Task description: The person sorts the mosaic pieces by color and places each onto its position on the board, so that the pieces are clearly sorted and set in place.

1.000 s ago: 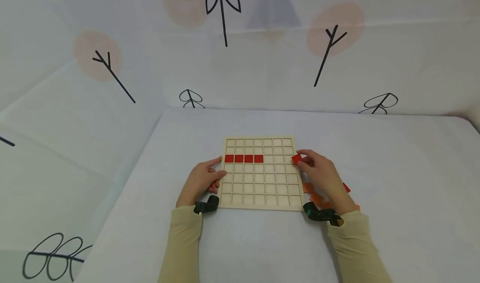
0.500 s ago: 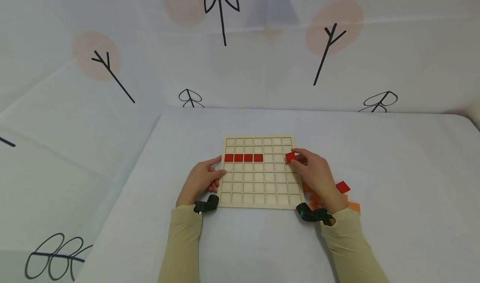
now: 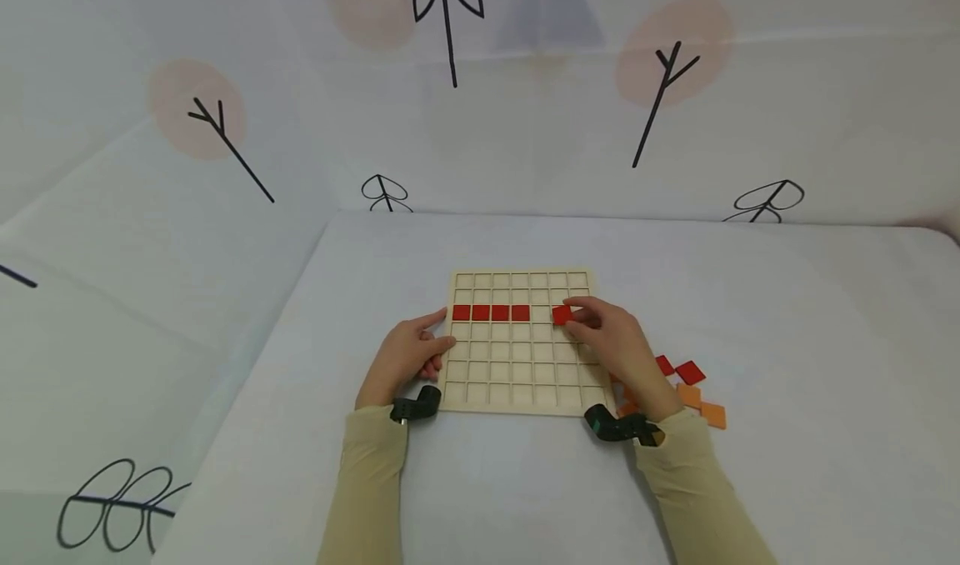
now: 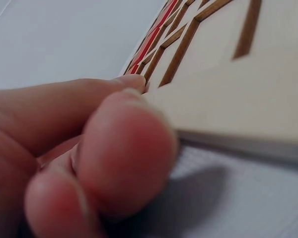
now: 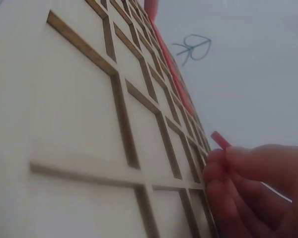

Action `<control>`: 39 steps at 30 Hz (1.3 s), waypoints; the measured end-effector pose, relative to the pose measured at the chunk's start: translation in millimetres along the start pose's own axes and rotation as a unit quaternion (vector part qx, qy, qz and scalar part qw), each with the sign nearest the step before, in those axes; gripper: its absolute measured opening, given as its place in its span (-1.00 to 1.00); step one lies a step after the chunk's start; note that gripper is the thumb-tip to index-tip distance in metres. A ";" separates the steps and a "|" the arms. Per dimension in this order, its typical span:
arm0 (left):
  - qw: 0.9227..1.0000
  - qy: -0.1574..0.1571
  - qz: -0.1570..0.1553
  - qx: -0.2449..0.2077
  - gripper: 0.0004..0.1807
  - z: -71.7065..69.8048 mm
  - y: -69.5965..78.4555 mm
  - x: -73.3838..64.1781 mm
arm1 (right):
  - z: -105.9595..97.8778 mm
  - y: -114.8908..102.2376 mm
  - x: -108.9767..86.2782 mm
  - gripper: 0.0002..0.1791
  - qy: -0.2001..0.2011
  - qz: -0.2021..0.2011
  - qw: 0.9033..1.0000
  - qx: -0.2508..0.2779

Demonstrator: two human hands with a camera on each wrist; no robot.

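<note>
A pale wooden grid board [image 3: 499,390] lies on the white table. Along its third row from the back, several red square tiles [image 3: 481,312] fill neighbouring cells from the left edge. My right hand [image 3: 615,340] pinches another red tile [image 3: 562,315] between thumb and fingers, over that row's right part; the right wrist view shows this tile [image 5: 220,141] edge-on and tilted. At the board's left side, my left hand [image 3: 405,355] grips the rim, its thumb on the border and other fingers curled by the edge. The left wrist view has its fingertips [image 4: 129,153] close up against the board.
Loose red tiles [image 3: 691,372] and orange tiles [image 3: 713,415] lie right of the board, some hidden behind the right forearm. Each wrist carries a dark strapped device [image 3: 417,404]. A patterned cloth [image 3: 525,148] rises behind the table.
My right hand has moved left with the red tile, from beside the board's right edge to over its cells. More loose tiles now show behind the forearm. My left hand has stayed put.
</note>
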State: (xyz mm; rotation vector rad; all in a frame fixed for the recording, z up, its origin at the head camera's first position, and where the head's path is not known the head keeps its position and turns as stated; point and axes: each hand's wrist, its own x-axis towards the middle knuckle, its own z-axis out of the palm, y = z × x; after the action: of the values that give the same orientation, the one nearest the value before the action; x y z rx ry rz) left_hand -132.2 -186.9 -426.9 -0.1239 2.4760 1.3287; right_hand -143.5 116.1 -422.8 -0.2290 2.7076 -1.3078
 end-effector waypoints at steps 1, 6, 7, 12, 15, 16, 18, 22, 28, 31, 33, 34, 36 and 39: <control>1.000 0.000 0.000 0.000 -0.35 -0.1 0.1 0.1 | 0.5 -0.4 0.8 -0.58 -0.003 0.001 1.000 0.002; 1.000 0.000 -0.002 0.001 -0.34 0.1 -0.2 0.9 | 3.1 -1.5 4.4 -0.59 -0.012 0.012 1.000 0.006; 1.000 -0.001 -0.002 0.001 -0.35 0.3 -0.2 1.3 | 3.6 -2.0 5.0 -0.59 -0.010 0.018 1.000 0.007; 1.000 0.001 -0.004 0.000 -0.36 2.2 0.4 2.7 | 5.2 -4.0 7.4 -0.60 -0.006 0.027 1.000 0.002; 1.000 0.002 -0.003 -0.002 -0.36 3.7 0.2 4.0 | 5.1 -5.0 8.8 -0.62 -0.001 0.026 1.000 -0.011; 1.000 0.002 -0.003 -0.001 -0.36 4.0 0.4 4.2 | 5.0 -5.2 9.4 -0.62 0.000 0.024 1.000 -0.017; 1.000 0.003 -0.003 0.001 -0.36 4.7 0.5 4.8 | 4.4 -5.9 10.2 -0.63 0.002 0.017 0.999 -0.032; 1.000 0.001 -0.004 0.000 -0.36 5.4 1.8 4.9 | 3.4 -7.5 10.9 -0.63 0.003 0.014 0.999 -0.049; 1.000 -0.006 0.000 -0.002 -0.34 5.9 2.7 4.9 | 5.3 -9.6 12.2 -0.64 0.012 0.021 0.997 -0.079; 1.000 -0.006 0.002 0.001 -0.34 5.0 2.5 4.7 | 7.6 -10.6 13.4 -0.65 0.020 0.016 0.995 -0.092; 1.000 -0.003 0.003 0.004 -0.35 3.8 2.1 4.5 | 9.4 -10.9 14.5 -0.65 0.025 0.011 0.995 -0.095; 1.000 -0.001 0.003 0.006 -0.35 3.0 2.2 3.9 | 10.3 -11.1 15.0 -0.65 0.025 0.009 0.995 -0.096; 1.000 0.000 0.003 0.009 -0.36 1.7 1.8 2.8 | 12.1 -11.6 15.6 -0.65 0.024 0.005 0.995 -0.101; 1.000 -0.002 0.003 0.004 -0.36 0.3 0.9 0.5 | 14.7 -12.5 16.5 -0.65 0.021 0.004 0.994 -0.110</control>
State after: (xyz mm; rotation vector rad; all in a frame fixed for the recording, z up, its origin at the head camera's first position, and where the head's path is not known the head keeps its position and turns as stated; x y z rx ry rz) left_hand -132.8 -186.1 -426.5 -0.1115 2.4803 1.3193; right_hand -156.0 94.1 -422.9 -0.2152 2.8837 -1.0222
